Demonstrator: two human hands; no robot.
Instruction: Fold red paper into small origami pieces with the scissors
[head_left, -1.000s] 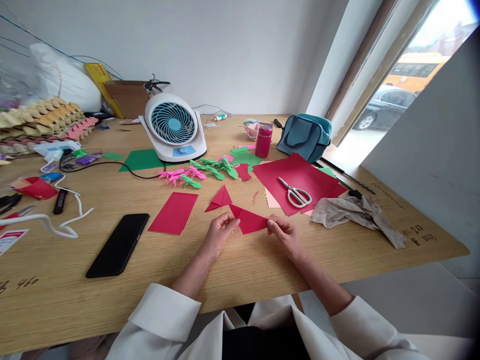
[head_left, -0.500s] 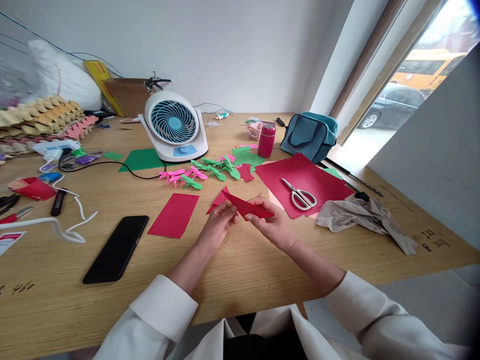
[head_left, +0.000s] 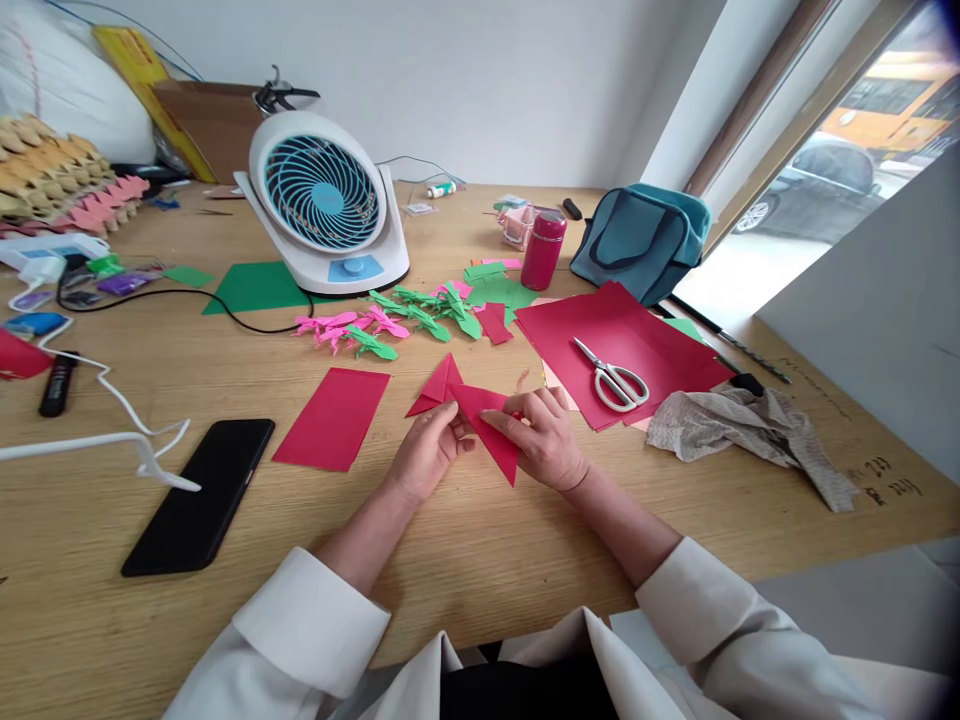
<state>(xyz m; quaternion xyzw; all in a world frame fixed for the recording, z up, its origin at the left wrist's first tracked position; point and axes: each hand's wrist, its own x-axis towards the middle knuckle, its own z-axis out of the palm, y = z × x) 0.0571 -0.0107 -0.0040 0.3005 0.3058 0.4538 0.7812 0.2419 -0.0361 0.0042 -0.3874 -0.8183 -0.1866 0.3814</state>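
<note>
A folded red paper triangle (head_left: pixel 491 425) is held over the table, one point hanging down toward me. My right hand (head_left: pixel 541 435) pinches it, thumb on its face. Fingers of my left hand (head_left: pixel 433 448) are bent close together at its upper left corner and seem to touch it there. Just behind my left hand lies another folded red piece (head_left: pixel 436 386) on the wood. Farther left rests a flat red rectangle (head_left: pixel 334 418). White-handled scissors (head_left: pixel 619 386) lie on large red sheets (head_left: pixel 675 350) to the right.
A black phone (head_left: pixel 201 498) lies at the left, a white cable (head_left: pixel 150 460) over it. Pink and green folded pieces (head_left: pixel 435 310) sit before a white fan (head_left: pixel 326 200). Behind stand a red flask (head_left: pixel 544 250) and a blue bag (head_left: pixel 637 240). A crumpled cloth (head_left: pixel 720 428) is at the right.
The folded red paper has turned from nearly edge-on to show its broad face, its point now downward. My right hand has rolled over it. The view has shifted, and the cable now overlaps the phone.
</note>
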